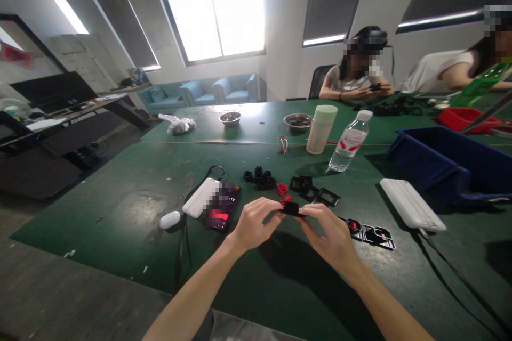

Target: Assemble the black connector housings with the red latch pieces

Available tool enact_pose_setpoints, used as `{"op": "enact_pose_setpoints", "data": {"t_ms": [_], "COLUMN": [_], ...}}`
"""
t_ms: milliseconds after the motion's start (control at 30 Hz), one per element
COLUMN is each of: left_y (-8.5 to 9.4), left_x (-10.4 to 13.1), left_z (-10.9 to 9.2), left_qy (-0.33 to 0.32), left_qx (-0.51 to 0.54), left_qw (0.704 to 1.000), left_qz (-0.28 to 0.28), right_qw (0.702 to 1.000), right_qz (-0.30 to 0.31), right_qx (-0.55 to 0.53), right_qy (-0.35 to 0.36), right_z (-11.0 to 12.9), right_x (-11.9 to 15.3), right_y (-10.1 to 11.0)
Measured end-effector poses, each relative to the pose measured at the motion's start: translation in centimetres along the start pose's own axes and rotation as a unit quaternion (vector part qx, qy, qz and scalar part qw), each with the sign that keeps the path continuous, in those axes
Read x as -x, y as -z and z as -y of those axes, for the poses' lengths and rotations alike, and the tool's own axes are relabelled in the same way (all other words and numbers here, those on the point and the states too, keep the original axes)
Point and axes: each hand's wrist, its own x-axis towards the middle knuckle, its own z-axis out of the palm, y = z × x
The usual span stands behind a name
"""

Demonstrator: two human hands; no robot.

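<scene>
Well, L hand & R hand are pinching a small blk part betw. thumbs and fingers, nearly closed; light, even pressure is prob. working best.

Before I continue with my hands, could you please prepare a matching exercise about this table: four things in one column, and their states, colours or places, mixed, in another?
Things
1. small black part
2. phone
3. open bin
4. clear bottle

Descriptions
A. dark blue, to the right of the bottle
B. standing upright, with a white cap
C. held up in the fingers of the left hand and the right hand
D. lying on the table, screen lit

Right pairs: 1-C; 2-D; 3-A; 4-B
</scene>
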Motion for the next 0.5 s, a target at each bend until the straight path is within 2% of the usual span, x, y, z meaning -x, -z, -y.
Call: {"op": "enact_pose_setpoints", "data": {"t_ms": [500], "left_y": [-0.29], "left_x": [0.1], "left_z": [0.2], "left_qy": [-0.007], "left_qx": [-0.013], "left_qw": [1.0], "left_qz": [-0.006], "right_qw": [1.0], "right_qz": [0.007], "right_qx": [-0.005], "right_qy": [-0.002], "right_z": [0.31], "right_x": [-0.15], "right_y": [0.04]}}
